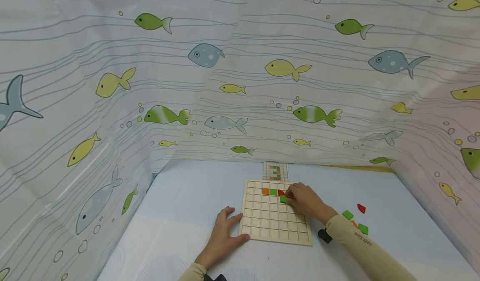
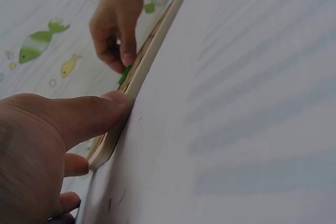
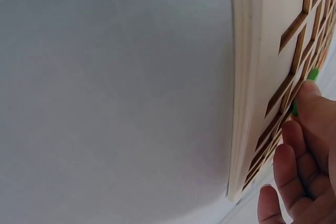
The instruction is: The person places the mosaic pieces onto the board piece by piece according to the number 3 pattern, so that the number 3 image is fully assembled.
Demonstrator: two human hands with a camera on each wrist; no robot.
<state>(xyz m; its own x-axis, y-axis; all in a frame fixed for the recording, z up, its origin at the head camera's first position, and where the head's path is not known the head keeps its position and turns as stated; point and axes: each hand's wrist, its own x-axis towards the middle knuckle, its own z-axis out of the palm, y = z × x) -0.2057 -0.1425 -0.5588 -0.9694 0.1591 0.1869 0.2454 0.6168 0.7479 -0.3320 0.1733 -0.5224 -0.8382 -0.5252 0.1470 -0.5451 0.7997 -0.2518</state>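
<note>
A square wooden grid board (image 1: pixel 269 220) lies on the table. In its upper rows sit an orange square tile (image 1: pixel 265 191), a green square tile (image 1: pixel 273 192) and a red piece (image 1: pixel 281 192), partly covered by fingers. My right hand (image 1: pixel 305 200) pinches another green tile (image 1: pixel 283 199) just below the red piece; in the right wrist view its thumb presses that tile (image 3: pixel 313 74) at the grid. At the board's lower left corner, my left hand (image 1: pixel 222 236) spreads its fingers along the edge. The left wrist view shows its thumb (image 2: pixel 97 115) touching the rim.
Behind the board lies a small pattern card (image 1: pixel 275 172) with coloured cells. To the right are loose pieces: a red quarter-round (image 1: pixel 361 208), two green tiles (image 1: pixel 348 215) and an orange one partly hidden by the sleeve. A fish-print curtain (image 1: pixel 240 106) surrounds the table.
</note>
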